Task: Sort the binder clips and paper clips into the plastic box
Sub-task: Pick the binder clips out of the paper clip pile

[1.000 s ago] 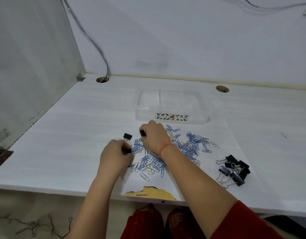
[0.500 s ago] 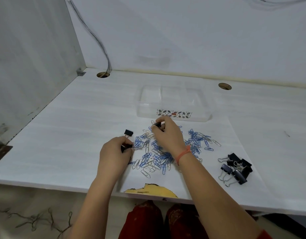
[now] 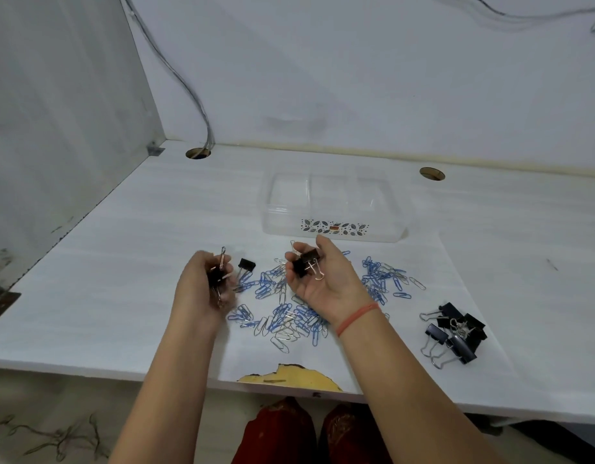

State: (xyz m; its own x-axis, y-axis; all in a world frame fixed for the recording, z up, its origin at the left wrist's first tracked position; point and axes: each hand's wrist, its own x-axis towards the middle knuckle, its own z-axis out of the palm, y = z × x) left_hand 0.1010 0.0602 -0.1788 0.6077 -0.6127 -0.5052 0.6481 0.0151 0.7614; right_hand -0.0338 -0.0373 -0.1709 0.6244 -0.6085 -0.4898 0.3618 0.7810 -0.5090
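A clear plastic box (image 3: 333, 202) with a leaf print stands at the middle back of the desk. Blue and silver paper clips (image 3: 286, 316) lie scattered in front of it. My left hand (image 3: 202, 289) is lifted over the desk and grips a small black binder clip (image 3: 217, 276). My right hand (image 3: 326, 279) is turned palm up, with a black binder clip (image 3: 307, 261) resting in its fingers. One more small binder clip (image 3: 246, 265) lies on the desk between my hands. A pile of black binder clips (image 3: 456, 333) sits at the right.
A white sheet (image 3: 456, 262) covers the desk under the clips. The desk's front edge has a chipped yellow patch (image 3: 289, 376). Two cable holes (image 3: 198, 153) (image 3: 432, 173) sit near the back wall, and a grey side panel (image 3: 54, 128) closes off the left.
My right hand has lifted from the paper clips and turned palm up with a binder clip in it. My left hand has risen off the desk with its binder clip.
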